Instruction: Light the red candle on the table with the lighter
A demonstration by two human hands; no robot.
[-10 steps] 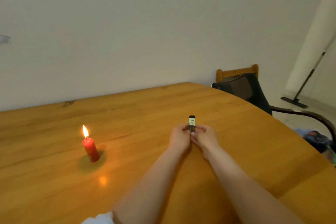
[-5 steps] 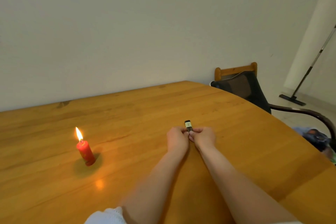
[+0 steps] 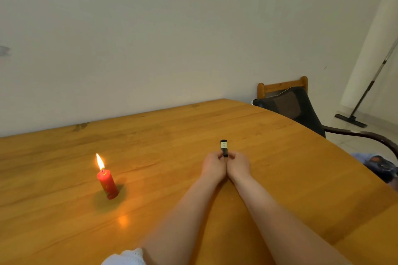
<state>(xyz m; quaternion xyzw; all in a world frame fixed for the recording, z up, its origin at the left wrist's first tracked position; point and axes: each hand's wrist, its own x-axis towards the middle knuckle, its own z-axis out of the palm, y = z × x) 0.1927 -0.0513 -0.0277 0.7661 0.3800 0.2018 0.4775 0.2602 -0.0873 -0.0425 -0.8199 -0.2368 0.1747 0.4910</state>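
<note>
The short red candle (image 3: pixel 107 184) stands upright on the wooden table (image 3: pixel 172 135), left of centre, and a bright flame burns on its wick. To its right, my left hand (image 3: pixel 213 165) and my right hand (image 3: pixel 238 165) rest side by side on the table. Both pinch the lower end of a small dark lighter (image 3: pixel 224 147) with a pale label. The lighter points away from me, and no flame shows on it. Its lower end is hidden by my fingers.
A plain wall runs along the table's far edge. A dark chair (image 3: pixel 295 107) and a wooden chair back stand past the table's rounded right edge. A mop (image 3: pixel 353 117) leans further right. A blue and dark bundle (image 3: pixel 381 165) lies on the floor at right.
My hands and the lighter stay together at the same spot on the table. The lighter shows a little more above my fingers than half a second ago. The candle keeps burning.
</note>
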